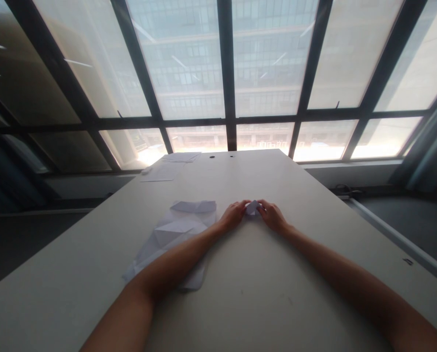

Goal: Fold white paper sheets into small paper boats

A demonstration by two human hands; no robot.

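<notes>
A small folded white paper (252, 208) is held between my two hands over the middle of the white table (262, 274). My left hand (235, 214) pinches its left side, and my right hand (272, 214) grips its right side. Creased and folded white sheets (178, 230) lie in a loose pile to the left, partly hidden under my left forearm.
More white sheets (163, 171) lie at the table's far left corner. Two small dark round spots are near the far edge. Large windows (192, 58) with dark frames stand beyond the table, with curtains at both sides.
</notes>
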